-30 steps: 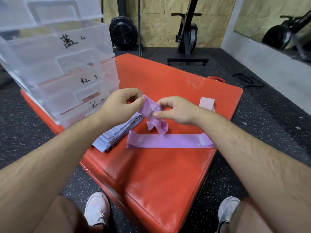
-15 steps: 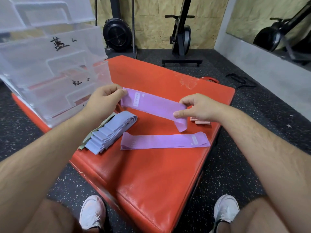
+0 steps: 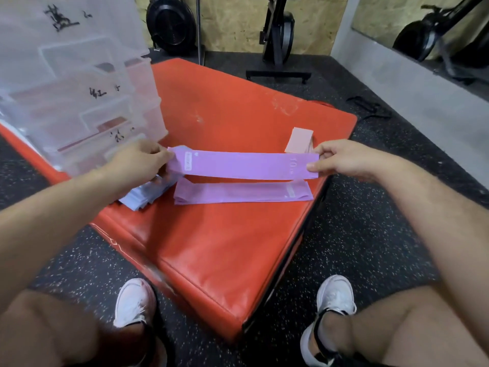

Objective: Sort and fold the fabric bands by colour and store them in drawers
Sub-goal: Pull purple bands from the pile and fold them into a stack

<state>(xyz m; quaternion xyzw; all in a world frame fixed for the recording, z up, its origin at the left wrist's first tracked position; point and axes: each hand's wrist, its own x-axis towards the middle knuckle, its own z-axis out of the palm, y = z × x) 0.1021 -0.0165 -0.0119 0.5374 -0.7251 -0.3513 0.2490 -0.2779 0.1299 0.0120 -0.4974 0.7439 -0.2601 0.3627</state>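
Note:
A purple fabric band is stretched flat and level between my hands, just above the red mat. My left hand pinches its left end and my right hand pinches its right end. Directly below it a second purple band lies flat on the mat. A stack of folded light-blue bands sits to the left, partly hidden by my left hand. A folded pink band lies behind my right hand. The clear plastic drawer unit, with handwritten labels, stands at the mat's left.
My feet in white shoes rest on the speckled black floor on either side of the mat's near corner. Exercise machines and a black fan stand against the far wooden wall.
The band was bunched between my hands a second ago; my hands have drawn apart and pulled it out straight and level above the other purple band.

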